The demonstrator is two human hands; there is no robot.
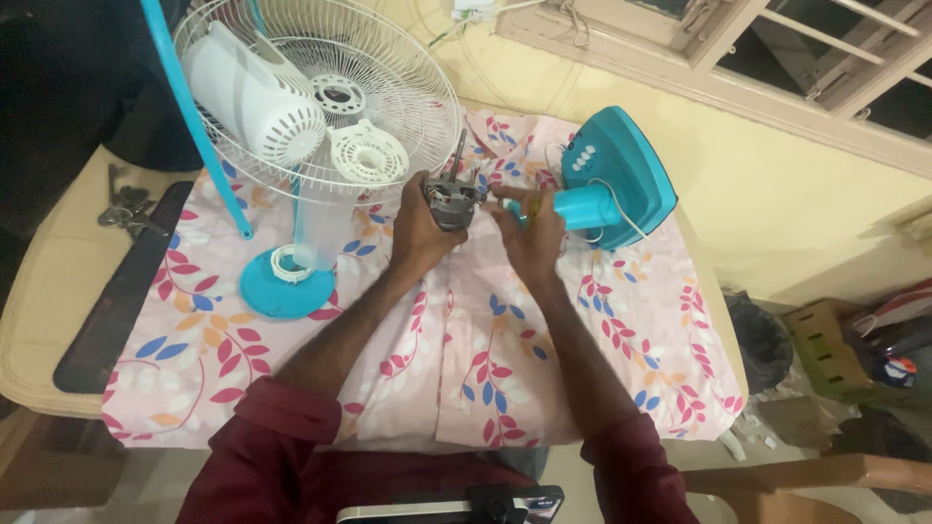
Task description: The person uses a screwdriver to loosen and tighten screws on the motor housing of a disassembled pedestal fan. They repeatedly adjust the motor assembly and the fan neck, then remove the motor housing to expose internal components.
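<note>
My left hand [419,228] grips a small grey metal fan motor [449,197] with its shaft pointing up and away from me. Just right of the motor, my right hand [533,233] has its fingers closed on a small teal-handled tool [512,210] whose tip meets the motor's side. Both hands hover over a pink floral cloth [466,349] spread on the table. Right beside my right hand lies the teal fan base and neck [616,184] with white wires trailing from it.
A white wire fan guard [408,87] with a white motor cover [254,97] and a round white plastic piece [367,151] lies at the back left. A teal disc [282,281], a dark flat strip [116,291] and keys [124,206] sit left. Boxes [825,349] stand on the floor right.
</note>
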